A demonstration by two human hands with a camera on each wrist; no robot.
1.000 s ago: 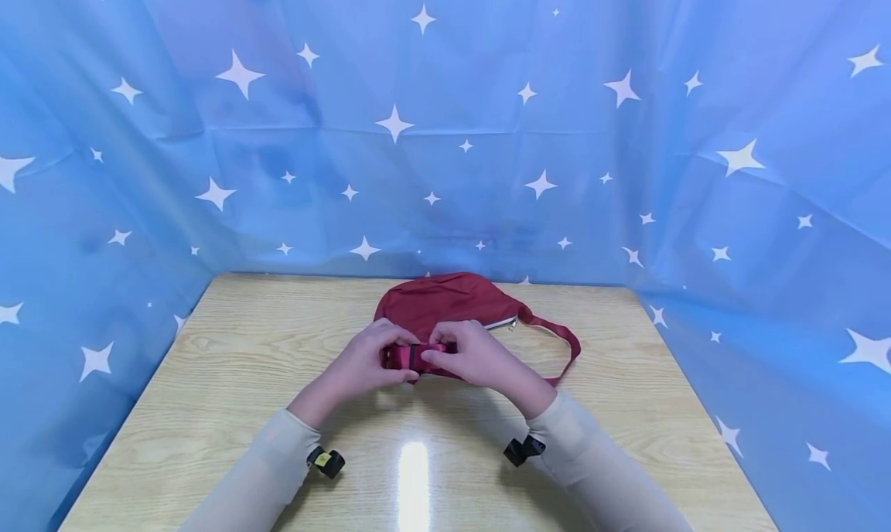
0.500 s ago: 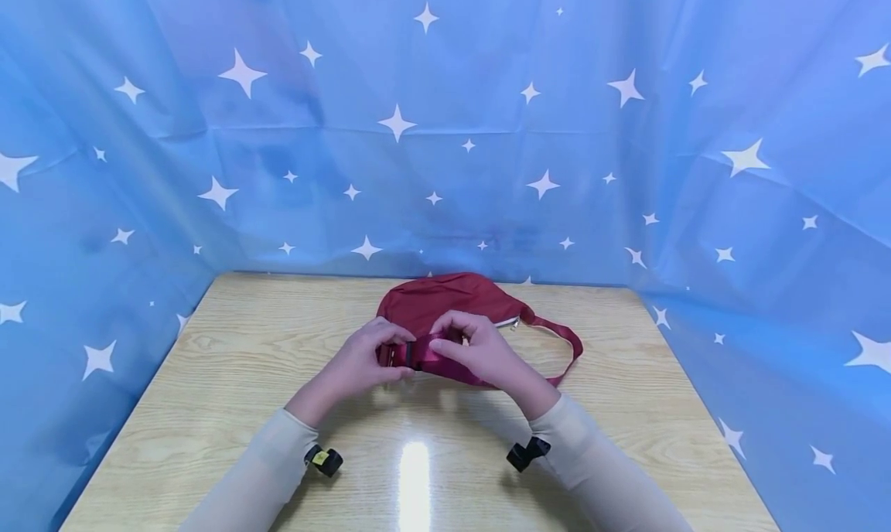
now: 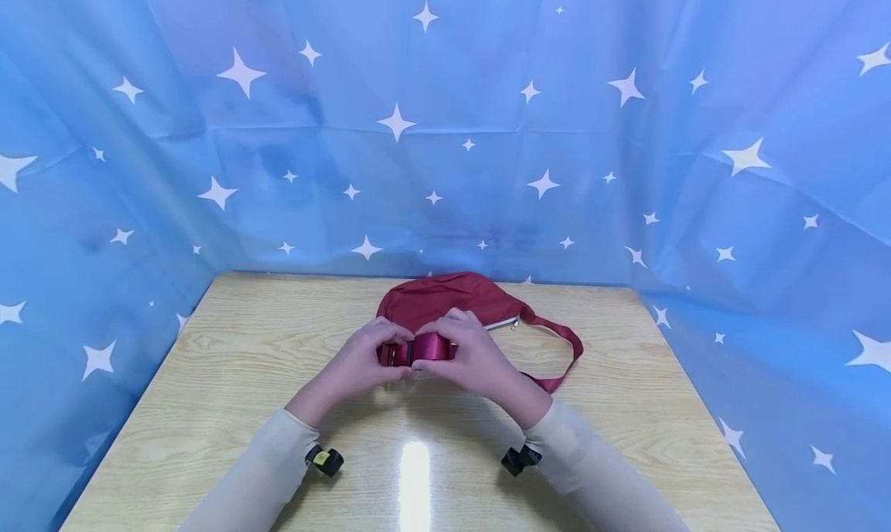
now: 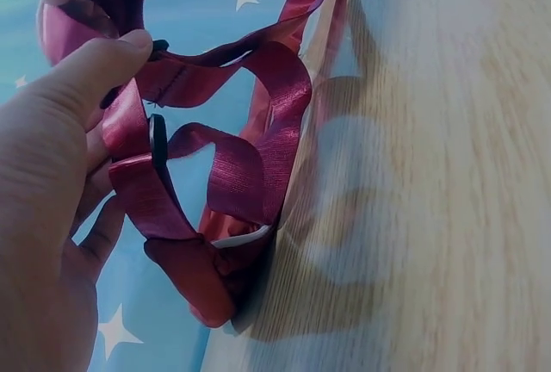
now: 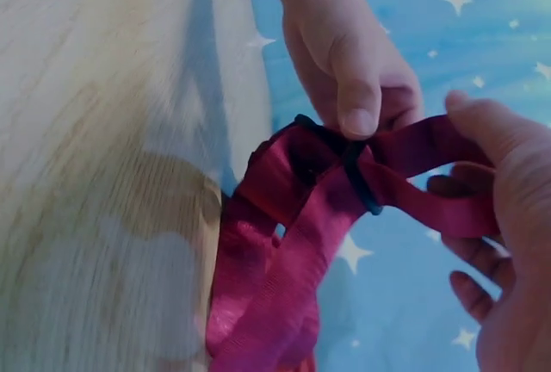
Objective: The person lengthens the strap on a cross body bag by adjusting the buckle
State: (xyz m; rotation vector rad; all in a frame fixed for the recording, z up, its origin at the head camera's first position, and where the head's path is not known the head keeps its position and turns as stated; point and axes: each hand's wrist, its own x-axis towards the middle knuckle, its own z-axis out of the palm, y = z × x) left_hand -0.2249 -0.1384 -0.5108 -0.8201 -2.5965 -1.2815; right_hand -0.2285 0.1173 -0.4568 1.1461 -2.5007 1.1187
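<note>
A dark red waist bag (image 3: 445,300) lies flat near the table's far edge, its webbing strap (image 3: 431,346) raised in front of it. My left hand (image 3: 365,354) pinches the strap at a black slider buckle (image 5: 362,178), with the thumb on it in the right wrist view. Close beside it, my right hand (image 3: 469,354) grips a bulging loop of the same strap (image 5: 443,208), thumb on one side and fingers on the other. A second black slider (image 4: 157,139) shows on the strap in the left wrist view. My fingertips beyond the strap are partly hidden.
The wooden table (image 3: 264,323) reaches to a blue star-patterned curtain (image 3: 445,168) at the back and sides. Right of the bag, the strap's rest (image 3: 571,342) curves in a loop on the table. A silver zip (image 3: 503,323) edges the bag.
My right hand first draws the strap up and right from the buckle, then comes back left with a widened loop. My left hand stays nearly in place.
</note>
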